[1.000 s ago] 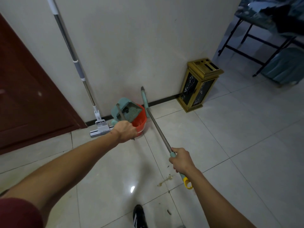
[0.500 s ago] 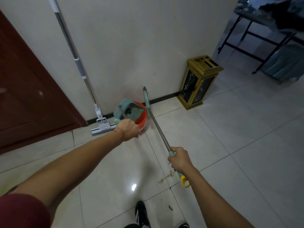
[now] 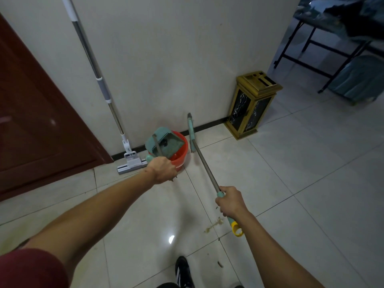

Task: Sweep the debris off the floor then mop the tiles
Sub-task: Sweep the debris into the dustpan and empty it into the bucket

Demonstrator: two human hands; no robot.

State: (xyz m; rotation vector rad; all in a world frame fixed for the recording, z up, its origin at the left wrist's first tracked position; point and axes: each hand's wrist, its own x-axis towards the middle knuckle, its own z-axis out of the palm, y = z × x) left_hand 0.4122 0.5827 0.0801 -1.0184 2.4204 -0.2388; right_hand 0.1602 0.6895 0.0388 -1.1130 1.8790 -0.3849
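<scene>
Compared with a second ago, the dustpan [image 3: 165, 144] tips a bit further over the red bucket [image 3: 180, 156] and the whole view has drifted slightly, but both hands are basically where they were. So it looks like the pan is getting emptied.

Left hand [image 3: 163, 169] is curled tight round the dustpan handle, pan mouth angled down into the bucket, which sits by the wall just beside the mop head [image 3: 132, 163]. Right hand [image 3: 230, 201] is wrapped fully round the broom [image 3: 204, 163] near the teal grip, with the yellow end cap poking out behind the wrist.

Broom's long axis runs diagonally: handle end low toward the person, brush end pointing up and away at the wall, right beside the bucket. The brush seems to be off the tiles, though I can't tell for sure.

What could go wrong, I reckon: the pan only partly overlaps the bucket rim, so dirt could slide past and land back on the floor. That brush end could also knock the light bucket over. And there's still a smear of debris [image 3: 214, 224] on the tiles near the right wrist, plus bits by the shoe [image 3: 182, 271], easy to tread around before mopping.
</scene>
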